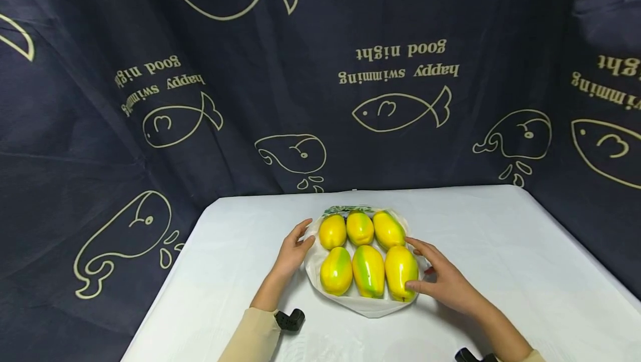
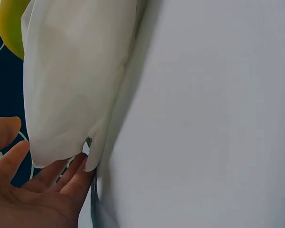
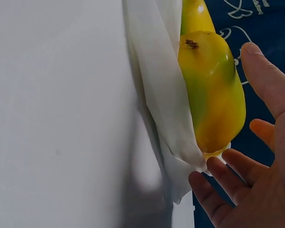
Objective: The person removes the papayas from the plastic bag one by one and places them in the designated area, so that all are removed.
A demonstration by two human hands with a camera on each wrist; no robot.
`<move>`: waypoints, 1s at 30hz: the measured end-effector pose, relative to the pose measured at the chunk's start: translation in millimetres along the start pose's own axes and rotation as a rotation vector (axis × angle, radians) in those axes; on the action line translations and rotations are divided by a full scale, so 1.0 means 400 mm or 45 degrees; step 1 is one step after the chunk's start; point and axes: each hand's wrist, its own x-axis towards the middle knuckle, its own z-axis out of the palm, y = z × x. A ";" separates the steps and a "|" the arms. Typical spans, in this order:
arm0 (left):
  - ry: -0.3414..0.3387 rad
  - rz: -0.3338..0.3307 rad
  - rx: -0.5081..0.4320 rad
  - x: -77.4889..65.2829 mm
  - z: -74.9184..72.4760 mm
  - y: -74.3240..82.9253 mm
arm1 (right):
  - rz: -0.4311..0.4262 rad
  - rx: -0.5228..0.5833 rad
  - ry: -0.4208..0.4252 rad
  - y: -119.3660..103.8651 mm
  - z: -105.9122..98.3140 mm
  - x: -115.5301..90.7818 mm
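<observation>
Several glossy yellow fruits with green streaks, mango-like in shape, lie in two rows on a white bag with a green print at its far edge. My left hand is at the bag's left side. In the left wrist view, the fingertips of this hand touch the bag's edge. On the other side, my right hand spreads its fingers around the near right fruit. The right wrist view shows these fingertips by the bag's edge, the thumb apart from the fruit.
A white-covered table carries the bag. Behind it hangs a dark blue curtain with fish and whale drawings. A black strap-on device sits at the left wrist, and another near the right wrist.
</observation>
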 end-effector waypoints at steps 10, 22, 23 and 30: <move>-0.011 -0.017 -0.050 -0.009 0.008 -0.006 | 0.001 -0.037 -0.063 -0.005 0.014 -0.002; -0.035 0.063 -0.141 -0.012 0.017 -0.026 | -0.016 -0.051 -0.079 0.009 0.022 0.003; -0.042 0.063 -0.141 -0.012 0.017 -0.027 | -0.025 -0.055 -0.075 0.009 0.022 0.003; -0.069 0.030 -0.191 -0.017 0.011 -0.038 | -0.005 -0.046 -0.058 0.007 0.019 0.000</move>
